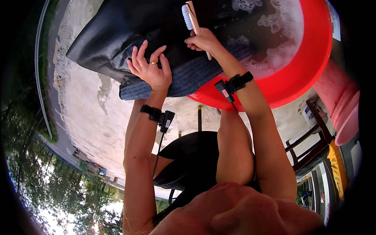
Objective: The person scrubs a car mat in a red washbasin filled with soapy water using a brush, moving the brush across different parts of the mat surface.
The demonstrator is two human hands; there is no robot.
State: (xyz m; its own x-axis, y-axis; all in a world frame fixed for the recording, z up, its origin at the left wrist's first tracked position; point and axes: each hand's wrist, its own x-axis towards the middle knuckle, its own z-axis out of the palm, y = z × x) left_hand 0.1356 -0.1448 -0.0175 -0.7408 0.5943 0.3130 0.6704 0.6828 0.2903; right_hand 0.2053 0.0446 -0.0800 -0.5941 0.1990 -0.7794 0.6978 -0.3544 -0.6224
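Observation:
In the head view, my right hand (202, 39) grips the wooden handle of a scrub brush (192, 17), whose pale bristles face left, over wet dark fabric. My left hand (151, 66), a gold-coloured ring on one finger, has its fingers spread and bent over a glossy black sheet-like material (100, 44); whether the fingertips touch it, I cannot tell. A strip of dark blue ribbed fabric (188, 76) runs along the near edge of the black material, below both hands. The fabric reaches into a round red plastic basin (315, 55) holding brownish, foamy water.
A pink bucket (346, 102) lies or leans right of the basin. Near it are a white container (311, 114), a dark wooden frame (317, 138) and a yellow cloth (337, 167). Pale concrete ground (85, 97) spreads at left; a black stool-like seat's leg (199, 119) stands below the basin.

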